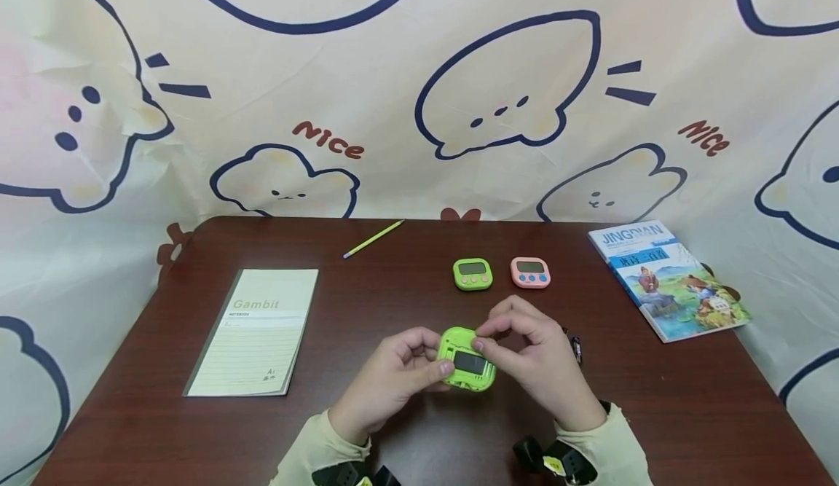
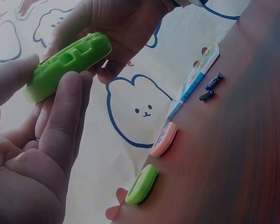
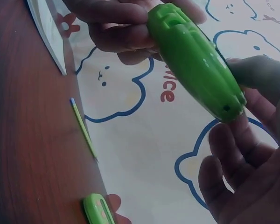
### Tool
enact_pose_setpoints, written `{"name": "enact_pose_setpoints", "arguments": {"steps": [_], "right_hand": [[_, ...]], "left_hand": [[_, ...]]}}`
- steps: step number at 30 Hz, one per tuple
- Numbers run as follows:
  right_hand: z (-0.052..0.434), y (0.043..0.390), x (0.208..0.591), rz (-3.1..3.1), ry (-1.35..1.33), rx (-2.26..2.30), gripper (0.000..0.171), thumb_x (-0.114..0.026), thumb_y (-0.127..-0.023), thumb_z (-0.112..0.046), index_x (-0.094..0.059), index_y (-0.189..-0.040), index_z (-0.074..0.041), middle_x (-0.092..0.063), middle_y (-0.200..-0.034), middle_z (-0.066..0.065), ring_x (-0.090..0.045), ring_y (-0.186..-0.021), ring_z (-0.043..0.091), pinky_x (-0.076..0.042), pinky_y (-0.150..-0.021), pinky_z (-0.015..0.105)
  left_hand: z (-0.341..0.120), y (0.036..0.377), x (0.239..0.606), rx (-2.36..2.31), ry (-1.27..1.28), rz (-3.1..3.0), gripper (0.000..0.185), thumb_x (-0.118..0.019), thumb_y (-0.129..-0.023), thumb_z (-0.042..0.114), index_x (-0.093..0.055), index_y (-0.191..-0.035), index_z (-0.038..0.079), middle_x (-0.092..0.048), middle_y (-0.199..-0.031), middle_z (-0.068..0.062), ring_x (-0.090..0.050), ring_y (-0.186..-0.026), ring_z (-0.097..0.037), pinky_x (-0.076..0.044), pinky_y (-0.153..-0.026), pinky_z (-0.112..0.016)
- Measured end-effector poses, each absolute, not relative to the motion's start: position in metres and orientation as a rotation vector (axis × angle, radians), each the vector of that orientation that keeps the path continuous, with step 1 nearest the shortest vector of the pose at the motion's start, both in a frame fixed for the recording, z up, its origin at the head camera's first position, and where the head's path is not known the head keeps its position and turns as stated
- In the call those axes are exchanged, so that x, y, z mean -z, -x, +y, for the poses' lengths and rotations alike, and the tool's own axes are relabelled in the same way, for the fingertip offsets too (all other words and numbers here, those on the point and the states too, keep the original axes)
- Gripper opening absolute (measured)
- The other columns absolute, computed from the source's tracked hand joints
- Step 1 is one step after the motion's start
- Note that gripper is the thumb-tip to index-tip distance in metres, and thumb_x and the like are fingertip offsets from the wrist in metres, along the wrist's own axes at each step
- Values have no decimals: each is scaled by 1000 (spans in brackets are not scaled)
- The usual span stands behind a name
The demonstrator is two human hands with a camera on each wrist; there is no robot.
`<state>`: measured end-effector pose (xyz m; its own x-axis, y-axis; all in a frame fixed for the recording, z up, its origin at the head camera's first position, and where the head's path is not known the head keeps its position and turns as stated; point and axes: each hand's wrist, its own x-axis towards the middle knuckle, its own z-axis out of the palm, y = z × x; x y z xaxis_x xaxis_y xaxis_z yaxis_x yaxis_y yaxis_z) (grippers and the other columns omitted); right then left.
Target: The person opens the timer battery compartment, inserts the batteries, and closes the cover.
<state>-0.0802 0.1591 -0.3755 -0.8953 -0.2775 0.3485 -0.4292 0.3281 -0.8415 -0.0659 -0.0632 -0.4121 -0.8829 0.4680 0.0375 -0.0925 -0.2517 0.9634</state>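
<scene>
Above the middle of the brown table [image 1: 393, 428], both hands hold a lime-green timer [image 1: 465, 361] with its back turned up and a dark open slot showing. My left hand [image 1: 438, 355] grips its left edge between thumb and curled fingers. My right hand [image 1: 488, 340] pinches its top right edge. The left wrist view shows the timer [image 2: 67, 65] edge-on between my left fingers [image 2: 60, 126]. In the right wrist view the timer [image 3: 196, 60] sits against my right fingers [image 3: 238, 154].
A second green timer [image 1: 472, 273] and a pink timer [image 1: 530, 272] lie behind the hands. Two small dark batteries [image 2: 213, 81] lie to the right, near a picture book [image 1: 668, 278]. A notebook [image 1: 258, 329] lies at the left, with a yellow-green pencil [image 1: 373, 239] behind it.
</scene>
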Motion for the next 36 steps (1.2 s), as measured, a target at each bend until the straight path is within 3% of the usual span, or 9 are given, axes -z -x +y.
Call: {"name": "enact_pose_setpoints", "arguments": {"steps": [3,8,11,14,25,31,36], "right_hand": [[159,80,376,-2449,-750,-1575,25,-84,-83,-12,-74,-103,-22,-64,-104,-6,-61,-92,14,-56,-73,29],[156,78,377,-2577,-882,-1418,69,-93,-71,-19,-59,-132,-24,-59,-124,-11,-58,-102,9,-54,-79,29],[153,77,378,-2625,-894,-1335,81,-93,-70,-16,-53,-139,-24,-58,-125,-13,-57,-102,7,-54,-80,30],[151,77,379,-2595,-904,-1292,80,-92,-70,-11,-53,-139,-24,-59,-122,-12,-57,-100,7,-53,-78,29],[154,79,381,-2494,-966,-1294,76,-90,-69,-2,-57,-135,-23,-61,-121,-10,-58,-99,8,-52,-75,26],[155,78,381,-2534,-946,-1321,74,-90,-71,-5,-58,-134,-25,-61,-121,-12,-58,-100,8,-52,-76,27],[154,79,381,-2552,-937,-1347,74,-90,-72,-5,-57,-134,-26,-60,-123,-12,-58,-102,9,-52,-76,27]], "left_hand": [[-64,66,412,-2228,-428,1642,34,-67,-95,4,-51,-113,-20,-66,-97,-6,-69,-84,-10,-61,-77,-31],[-68,67,409,-2300,-344,1601,32,-66,-97,7,-51,-114,-14,-65,-100,-7,-67,-87,-11,-60,-79,-31],[-70,67,407,-2321,-342,1570,28,-66,-97,8,-52,-113,-10,-64,-101,-7,-67,-89,-12,-60,-80,-31],[-71,67,407,-2329,-344,1546,24,-66,-97,9,-54,-113,-4,-64,-101,-6,-67,-89,-12,-60,-81,-31],[-69,66,406,-2328,-374,1546,27,-67,-96,9,-52,-113,-8,-64,-102,-7,-67,-90,-12,-60,-81,-30],[-68,66,406,-2319,-372,1569,34,-65,-97,5,-46,-114,-18,-63,-102,-8,-67,-90,-12,-59,-80,-29],[-68,66,407,-2314,-362,1577,32,-66,-97,7,-48,-113,-15,-63,-101,-8,-67,-89,-12,-60,-81,-31]]}}
